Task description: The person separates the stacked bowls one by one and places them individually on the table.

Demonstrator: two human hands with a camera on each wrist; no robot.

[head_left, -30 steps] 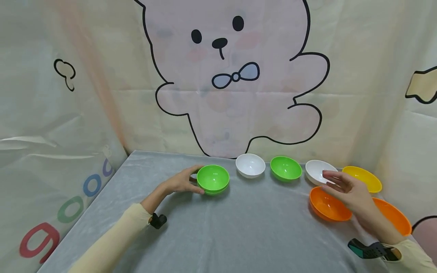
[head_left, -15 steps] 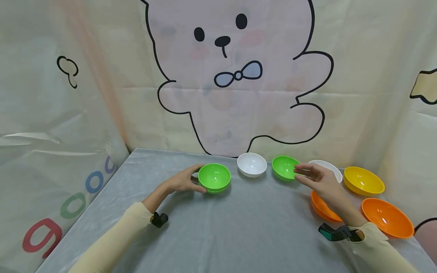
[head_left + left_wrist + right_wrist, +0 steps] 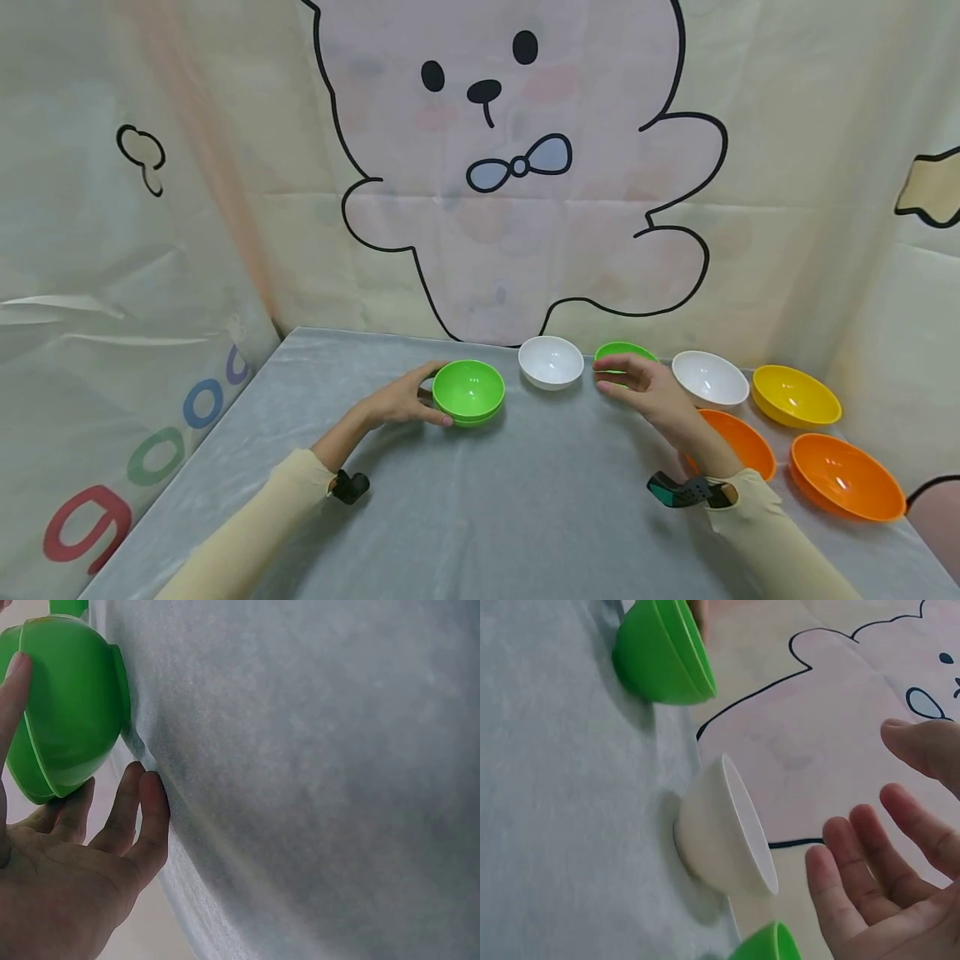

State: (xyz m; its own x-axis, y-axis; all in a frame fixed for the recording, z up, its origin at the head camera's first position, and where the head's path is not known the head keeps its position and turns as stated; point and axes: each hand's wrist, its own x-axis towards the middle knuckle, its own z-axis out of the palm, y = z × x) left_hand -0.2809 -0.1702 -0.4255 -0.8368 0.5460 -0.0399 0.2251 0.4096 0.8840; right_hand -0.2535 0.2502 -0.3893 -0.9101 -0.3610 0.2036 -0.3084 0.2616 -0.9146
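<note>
Two nested green bowls (image 3: 468, 392) stand on the grey cloth left of centre. My left hand (image 3: 401, 397) grips them from the left, thumb at the near side and fingers round the far side. The left wrist view shows the thumb against the green bowls (image 3: 75, 705). My right hand (image 3: 648, 390) hangs in front of a single green bowl (image 3: 625, 347), covering much of it in the head view. It holds nothing, and its fingers (image 3: 866, 862) are loosely bent in the right wrist view. A white bowl (image 3: 551, 363) stands between the green ones.
On the right are another white bowl (image 3: 710, 379), a yellow bowl (image 3: 797, 397) and two orange bowls, one (image 3: 738, 437) partly behind the right forearm and one (image 3: 847, 477) near the table's right edge. A printed curtain (image 3: 787, 208) hangs behind the table.
My right hand has moved left, from over the orange and white bowls to in front of the single green bowl. The left hand keeps its hold on the nested green bowls.
</note>
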